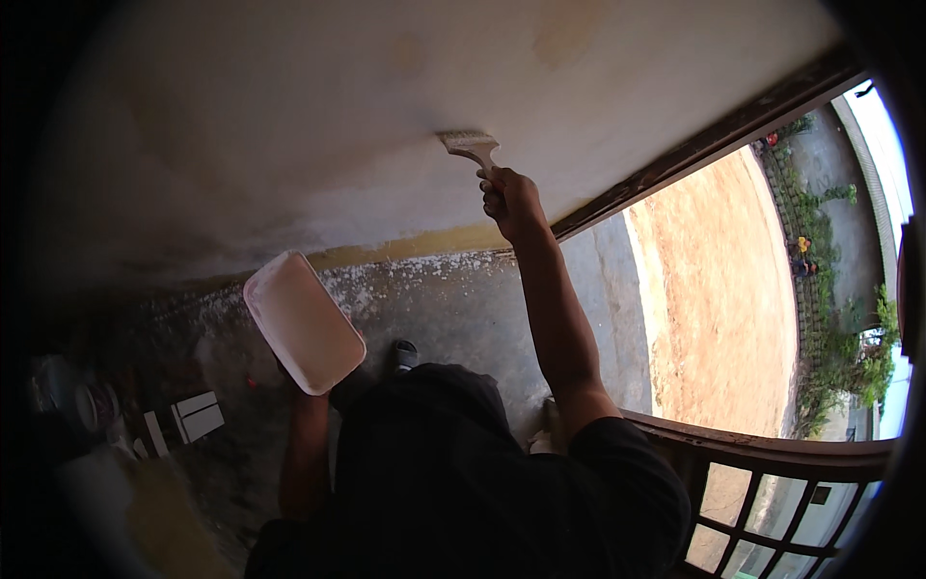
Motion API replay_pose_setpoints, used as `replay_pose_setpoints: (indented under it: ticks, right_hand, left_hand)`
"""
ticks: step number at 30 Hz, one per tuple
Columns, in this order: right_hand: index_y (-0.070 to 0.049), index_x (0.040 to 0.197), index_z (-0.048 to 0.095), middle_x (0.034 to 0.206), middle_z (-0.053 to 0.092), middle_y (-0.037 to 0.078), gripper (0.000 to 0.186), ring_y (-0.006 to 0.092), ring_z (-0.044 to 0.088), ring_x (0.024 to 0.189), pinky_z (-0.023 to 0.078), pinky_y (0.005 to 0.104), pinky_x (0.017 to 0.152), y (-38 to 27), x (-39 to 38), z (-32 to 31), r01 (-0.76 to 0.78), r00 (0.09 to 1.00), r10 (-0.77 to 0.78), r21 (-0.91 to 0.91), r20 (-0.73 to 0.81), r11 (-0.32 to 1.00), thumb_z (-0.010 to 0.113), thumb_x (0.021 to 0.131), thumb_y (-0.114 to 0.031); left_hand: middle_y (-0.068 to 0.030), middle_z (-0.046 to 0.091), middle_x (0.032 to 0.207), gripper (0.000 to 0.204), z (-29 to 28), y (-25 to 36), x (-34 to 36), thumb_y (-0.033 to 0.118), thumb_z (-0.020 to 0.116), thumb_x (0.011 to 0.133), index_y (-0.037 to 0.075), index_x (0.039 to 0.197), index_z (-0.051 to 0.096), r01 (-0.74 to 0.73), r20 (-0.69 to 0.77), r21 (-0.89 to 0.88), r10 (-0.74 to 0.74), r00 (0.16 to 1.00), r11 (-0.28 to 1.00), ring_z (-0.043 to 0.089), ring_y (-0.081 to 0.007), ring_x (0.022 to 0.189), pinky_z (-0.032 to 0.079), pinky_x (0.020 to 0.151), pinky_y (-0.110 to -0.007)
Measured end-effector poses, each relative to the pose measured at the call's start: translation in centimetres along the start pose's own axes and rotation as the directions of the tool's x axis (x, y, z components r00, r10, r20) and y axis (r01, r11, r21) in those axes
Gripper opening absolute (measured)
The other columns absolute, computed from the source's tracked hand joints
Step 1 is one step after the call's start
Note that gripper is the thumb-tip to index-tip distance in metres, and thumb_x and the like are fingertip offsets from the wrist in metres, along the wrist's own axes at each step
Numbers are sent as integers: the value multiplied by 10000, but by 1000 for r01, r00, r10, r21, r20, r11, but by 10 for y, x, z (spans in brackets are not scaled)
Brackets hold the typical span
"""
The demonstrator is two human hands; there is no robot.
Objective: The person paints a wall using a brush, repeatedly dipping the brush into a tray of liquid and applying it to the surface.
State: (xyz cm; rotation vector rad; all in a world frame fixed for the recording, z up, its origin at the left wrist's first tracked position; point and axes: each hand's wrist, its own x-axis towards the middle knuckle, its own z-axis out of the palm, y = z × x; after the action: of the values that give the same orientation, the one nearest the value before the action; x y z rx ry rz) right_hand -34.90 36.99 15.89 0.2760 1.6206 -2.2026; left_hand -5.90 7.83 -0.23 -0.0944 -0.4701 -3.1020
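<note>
My right hand [509, 203] is closed round the handle of a wide, flat paintbrush [473, 145]. Its bristles are at the surface of a pale, patchy wall [318, 125]; whether they press on it I cannot tell. Lower down on the left, a shallow rectangular tray [307, 323] with rounded corners and a whitish inside rests on my left hand, tilted. The tray hides most of that hand, and only the wrist and forearm [307, 434] show below it.
White specks dot the grey floor [434, 299] along the wall's foot. A dark door frame [714, 145] opens on the right to bright sandy ground, with a paned door leaf [772, 511] below. White boxes [198, 417] and blurred containers lie in the dim left.
</note>
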Motion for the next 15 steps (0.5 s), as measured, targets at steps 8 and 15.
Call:
replay_pose_setpoints:
  ticks: [8, 15]
  right_hand:
    - [116, 1152, 589, 720, 525, 21, 377, 66, 390, 544, 322, 221, 492, -143, -85, 70, 333, 933, -337, 54, 126, 941, 488, 983, -205]
    - [21, 1126, 577, 602, 437, -34, 341, 66, 351, 433, 292, 237, 418, -217, -117, 109, 720, 694, -719, -5, 25, 694, 533, 1005, -295]
  left_hand:
    - [-36, 266, 1617, 783, 0, 3, -13, 605, 494, 949, 229, 1577, 217, -10, -93, 20, 12, 996, 1000, 382, -342, 1401, 270, 1138, -619]
    - [-20, 263, 1617, 801, 8, 0, -13, 638, 479, 938, 230, 1576, 220, -23, -113, -6, 22, 993, 1000, 368, -321, 1409, 253, 1145, -607]
